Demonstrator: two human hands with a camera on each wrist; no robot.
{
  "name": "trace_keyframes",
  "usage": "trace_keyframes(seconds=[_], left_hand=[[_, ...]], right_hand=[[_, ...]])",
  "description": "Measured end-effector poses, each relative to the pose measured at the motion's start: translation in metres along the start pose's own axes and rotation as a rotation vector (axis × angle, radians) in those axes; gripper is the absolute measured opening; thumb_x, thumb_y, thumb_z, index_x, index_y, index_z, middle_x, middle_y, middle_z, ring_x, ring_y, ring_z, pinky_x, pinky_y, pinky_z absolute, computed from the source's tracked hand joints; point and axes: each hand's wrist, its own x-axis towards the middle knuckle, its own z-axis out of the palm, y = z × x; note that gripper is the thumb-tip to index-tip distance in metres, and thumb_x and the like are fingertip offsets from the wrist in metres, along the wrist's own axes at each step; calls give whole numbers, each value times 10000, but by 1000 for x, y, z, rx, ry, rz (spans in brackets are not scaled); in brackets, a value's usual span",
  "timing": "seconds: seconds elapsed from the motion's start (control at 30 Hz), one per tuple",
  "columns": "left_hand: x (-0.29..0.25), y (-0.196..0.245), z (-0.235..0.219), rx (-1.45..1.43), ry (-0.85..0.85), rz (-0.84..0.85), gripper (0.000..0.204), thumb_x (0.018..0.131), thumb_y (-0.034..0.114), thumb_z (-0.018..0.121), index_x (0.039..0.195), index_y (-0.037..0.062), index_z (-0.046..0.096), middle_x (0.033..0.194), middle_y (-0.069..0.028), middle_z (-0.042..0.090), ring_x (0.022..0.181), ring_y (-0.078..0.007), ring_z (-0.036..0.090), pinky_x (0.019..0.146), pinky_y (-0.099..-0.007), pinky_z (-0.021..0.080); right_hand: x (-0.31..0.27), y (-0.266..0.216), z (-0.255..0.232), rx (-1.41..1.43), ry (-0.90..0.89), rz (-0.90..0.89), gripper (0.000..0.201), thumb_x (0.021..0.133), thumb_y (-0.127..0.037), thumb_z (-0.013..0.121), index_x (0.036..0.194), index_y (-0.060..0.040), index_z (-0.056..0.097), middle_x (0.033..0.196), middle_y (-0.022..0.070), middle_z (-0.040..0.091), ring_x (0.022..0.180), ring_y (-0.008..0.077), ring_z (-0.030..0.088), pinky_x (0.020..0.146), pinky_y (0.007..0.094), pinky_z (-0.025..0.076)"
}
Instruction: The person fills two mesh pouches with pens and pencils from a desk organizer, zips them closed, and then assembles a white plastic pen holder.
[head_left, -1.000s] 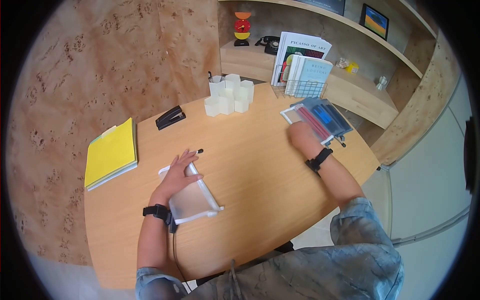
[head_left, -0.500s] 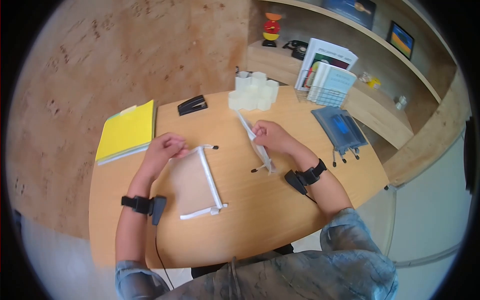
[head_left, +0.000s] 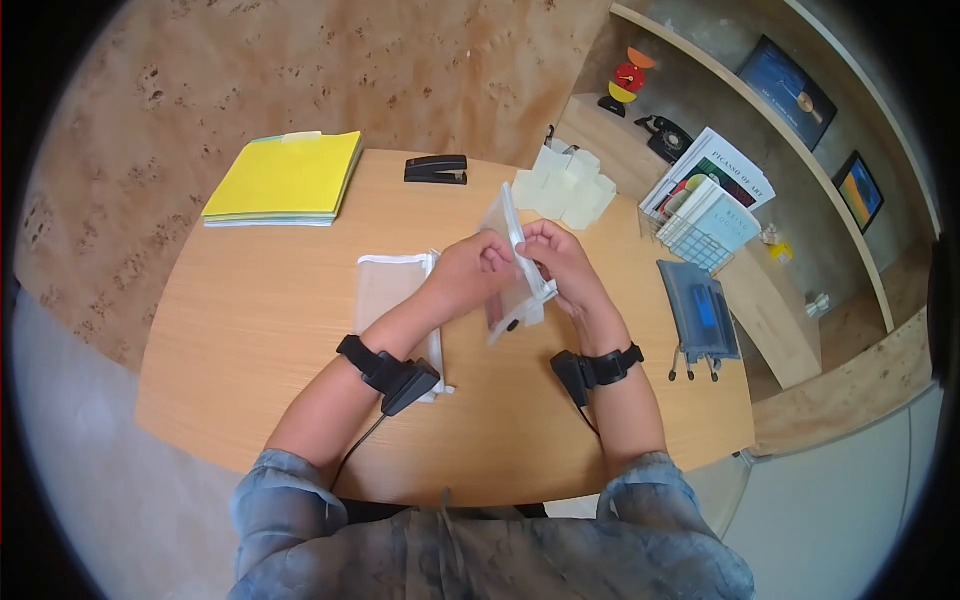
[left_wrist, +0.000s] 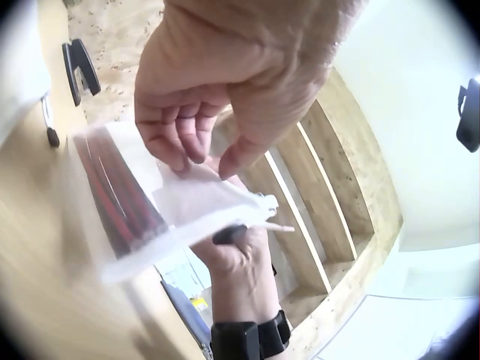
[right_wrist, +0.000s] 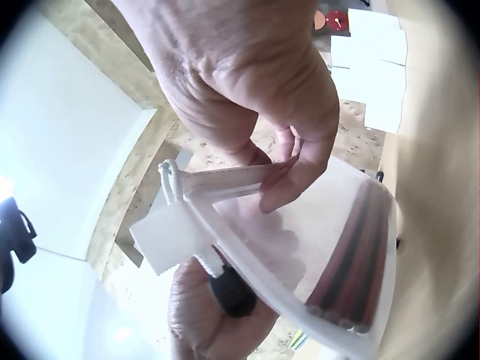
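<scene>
A translucent zip pouch (right_wrist: 319, 225) with white edging is held up over the table, several dark and red sticks (right_wrist: 356, 262) inside it. My right hand (head_left: 562, 268) pinches its white upper edge between thumb and fingers. From the other side my left hand (head_left: 468, 275) pinches the film with thumb and fingertips, as the left wrist view shows. A black pull (right_wrist: 232, 291) dangles from a white cord at the pouch's corner. Under my left forearm a similar white-edged pouch (head_left: 385, 285) lies flat on the table, partly covered.
Dark grey pouches (head_left: 688, 300) with black pulls lie at the table's right. At the back are a yellow folder stack (head_left: 285, 175), a black stapler (head_left: 436, 170), a white hexagonal organizer (head_left: 565, 188) and a wire basket (head_left: 690, 240) with books. Shelves (head_left: 760, 95) stand behind at right.
My right hand has brought the pouch with sticks from the pile at right to the middle. My left hand has left the flat pouch and moved right to the raised one.
</scene>
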Motion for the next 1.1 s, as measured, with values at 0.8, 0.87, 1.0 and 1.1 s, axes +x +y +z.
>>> trace_keyframes(seconds=[0.8,0.87,1.0,1.1], left_hand=[[-30,46,-1,496,95,173,296,743,54,651,979,50,473,633,-79,541,585,-222,573,541,-322,446],[-30,44,0,523,89,181,289,749,48,645,975,48,465,630,-81,534,576,-221,560,538,-322,441],[-35,54,-4,343,-9,211,256,777,27,616,973,46,453,640,-50,517,582,-174,534,544,-293,425],[-36,57,-9,193,-60,159,244,792,24,612,975,45,452,651,-25,505,594,-136,512,551,-270,413]], right_hand=[[-40,-35,36,-384,-113,-26,157,877,-115,602,983,-29,525,732,-3,545,668,59,546,608,203,460],[-41,-33,35,-410,-109,-66,149,868,-62,582,1004,-22,537,721,-17,529,683,49,540,622,194,454],[-45,-38,35,-509,-73,-105,167,825,35,534,985,-8,554,716,-17,527,690,55,544,643,199,455],[-46,-41,37,-479,-31,-151,122,794,36,552,908,-5,560,724,0,571,670,54,547,634,203,460]])
